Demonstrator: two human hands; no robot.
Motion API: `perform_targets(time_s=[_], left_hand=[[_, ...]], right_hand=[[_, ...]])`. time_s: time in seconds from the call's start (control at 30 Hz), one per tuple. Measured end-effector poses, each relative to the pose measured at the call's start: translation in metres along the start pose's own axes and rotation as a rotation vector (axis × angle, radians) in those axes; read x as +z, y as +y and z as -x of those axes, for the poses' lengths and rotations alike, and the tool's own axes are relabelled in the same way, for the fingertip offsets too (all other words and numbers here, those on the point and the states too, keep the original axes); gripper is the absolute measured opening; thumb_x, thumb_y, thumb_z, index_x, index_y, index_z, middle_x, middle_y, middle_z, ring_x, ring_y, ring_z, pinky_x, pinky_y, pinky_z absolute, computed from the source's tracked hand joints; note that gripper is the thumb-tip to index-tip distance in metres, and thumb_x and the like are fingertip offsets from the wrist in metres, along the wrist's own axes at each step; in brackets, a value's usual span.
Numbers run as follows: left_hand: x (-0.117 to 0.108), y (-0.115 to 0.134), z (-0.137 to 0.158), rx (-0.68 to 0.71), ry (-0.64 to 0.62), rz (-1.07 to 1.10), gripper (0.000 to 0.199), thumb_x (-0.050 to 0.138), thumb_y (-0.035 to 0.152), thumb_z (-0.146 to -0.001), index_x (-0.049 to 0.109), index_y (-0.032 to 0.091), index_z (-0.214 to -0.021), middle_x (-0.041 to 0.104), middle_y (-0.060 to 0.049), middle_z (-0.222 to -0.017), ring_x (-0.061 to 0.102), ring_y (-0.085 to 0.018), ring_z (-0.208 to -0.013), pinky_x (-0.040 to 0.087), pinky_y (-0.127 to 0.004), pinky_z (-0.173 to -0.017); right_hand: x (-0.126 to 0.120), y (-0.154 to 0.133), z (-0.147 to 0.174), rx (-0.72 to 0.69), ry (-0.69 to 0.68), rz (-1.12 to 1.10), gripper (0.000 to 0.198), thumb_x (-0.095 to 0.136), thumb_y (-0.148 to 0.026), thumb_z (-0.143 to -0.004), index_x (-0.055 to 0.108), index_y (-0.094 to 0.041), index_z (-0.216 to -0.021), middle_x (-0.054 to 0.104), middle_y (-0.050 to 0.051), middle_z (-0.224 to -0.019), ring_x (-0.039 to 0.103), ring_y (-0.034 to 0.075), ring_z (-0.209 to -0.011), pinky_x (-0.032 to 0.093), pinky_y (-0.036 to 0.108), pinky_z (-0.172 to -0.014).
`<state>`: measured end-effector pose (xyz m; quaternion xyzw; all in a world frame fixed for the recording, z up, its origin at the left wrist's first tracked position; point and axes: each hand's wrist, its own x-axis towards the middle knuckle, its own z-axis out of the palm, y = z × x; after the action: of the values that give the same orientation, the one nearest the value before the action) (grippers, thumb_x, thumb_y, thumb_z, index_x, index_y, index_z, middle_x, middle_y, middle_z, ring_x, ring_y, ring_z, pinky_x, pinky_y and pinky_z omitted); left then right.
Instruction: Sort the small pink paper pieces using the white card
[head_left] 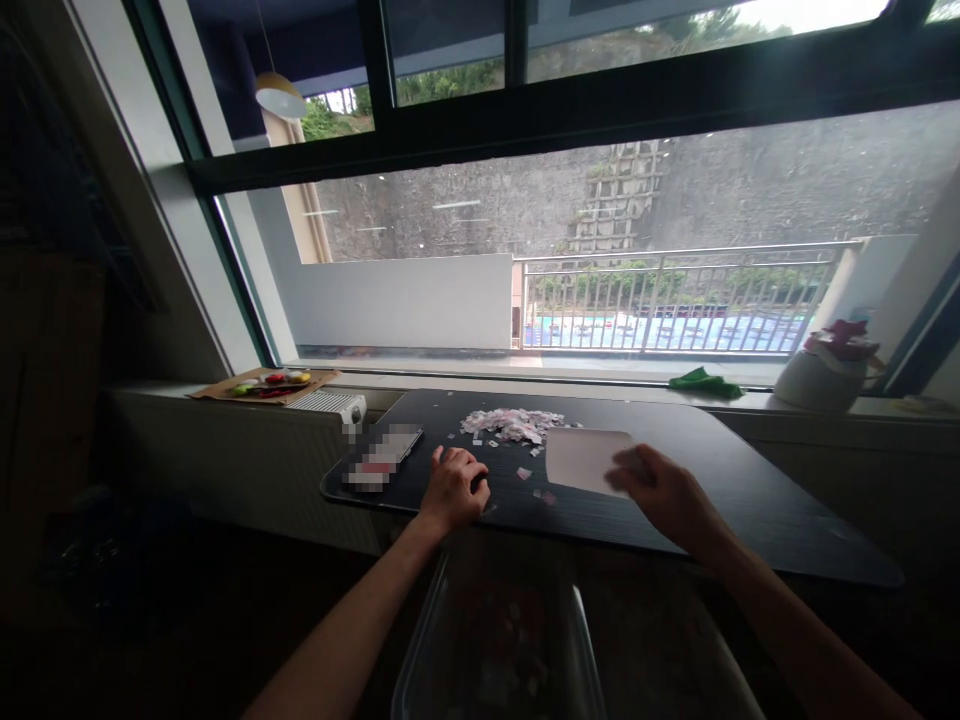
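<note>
My left hand [454, 490] rests on the front part of the dark table [705, 450], its fingers curled in and pointing down. Whatever lies under those fingertips is hidden. A heap of small pale pink and white paper scraps [514, 424] sits just beyond it, with several loose bits scattered nearer the edge. To the right of the heap is a white sheet of paper [581, 458]. My right hand [646, 478] is closed over the sheet's right end, slightly blurred. I cannot see whether it grips the sheet or a scrap.
A phone-like flat item [384, 458], partly pixelated, lies at the table's left. Below the front edge stands a clear plastic bin [416, 650] with scraps inside. Along the windowsill are a board with colourful items [274, 382], a green cloth [705, 383] and a white pot [817, 375].
</note>
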<state>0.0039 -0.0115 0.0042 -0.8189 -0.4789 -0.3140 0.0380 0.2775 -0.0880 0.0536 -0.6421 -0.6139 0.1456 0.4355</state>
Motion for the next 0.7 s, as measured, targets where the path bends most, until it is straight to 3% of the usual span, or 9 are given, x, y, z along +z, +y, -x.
perform_targets(time_s=[0.23,0.3,0.5,0.6,0.7], left_hand=[[0.000,-0.001,0.001,0.008,0.011,-0.019,0.016,0.053,0.022,-0.074,0.067,0.021,-0.083,0.063,-0.004,-0.087,0.054,-0.021,-0.095,0.022,-0.052,-0.105],[0.000,-0.001,0.001,0.009,0.011,-0.024,0.016,0.053,0.022,-0.074,0.067,0.022,-0.082,0.063,-0.004,-0.087,0.054,-0.021,-0.095,0.022,-0.051,-0.105],[0.001,-0.002,0.001,0.008,0.017,-0.009,0.017,0.053,0.022,-0.074,0.067,0.022,-0.082,0.063,-0.004,-0.087,0.054,-0.022,-0.096,0.022,-0.051,-0.105],[0.001,-0.003,0.001,0.009,0.016,-0.006,0.017,0.053,0.022,-0.075,0.067,0.023,-0.083,0.063,-0.004,-0.087,0.053,-0.022,-0.096,0.021,-0.051,-0.106],[0.001,-0.003,0.001,0.007,0.012,-0.009,0.016,0.053,0.022,-0.075,0.067,0.023,-0.083,0.064,-0.004,-0.087,0.053,-0.022,-0.096,0.022,-0.051,-0.105]], right_hand=[[0.004,0.002,0.003,0.057,0.064,0.108,0.015,0.061,-0.031,-0.068,0.063,-0.022,-0.080,0.069,0.002,-0.068,0.063,0.019,-0.063,0.047,0.029,-0.059],[0.003,0.004,0.005,0.074,0.084,0.044,0.015,0.062,-0.030,-0.067,0.063,-0.022,-0.080,0.070,0.002,-0.070,0.064,0.019,-0.065,0.048,0.029,-0.061],[0.024,0.004,-0.005,0.033,-0.043,-0.261,0.017,0.057,-0.029,-0.073,0.060,-0.020,-0.087,0.073,0.005,-0.083,0.068,0.020,-0.075,0.052,0.032,-0.068],[0.032,0.004,-0.012,0.026,-0.068,-0.263,0.016,0.057,-0.025,-0.073,0.061,-0.020,-0.089,0.073,0.004,-0.079,0.069,0.019,-0.074,0.053,0.032,-0.068],[0.019,0.006,-0.010,0.033,-0.090,-0.173,0.014,0.059,-0.024,-0.072,0.061,-0.021,-0.086,0.073,0.003,-0.075,0.068,0.019,-0.071,0.053,0.031,-0.066]])
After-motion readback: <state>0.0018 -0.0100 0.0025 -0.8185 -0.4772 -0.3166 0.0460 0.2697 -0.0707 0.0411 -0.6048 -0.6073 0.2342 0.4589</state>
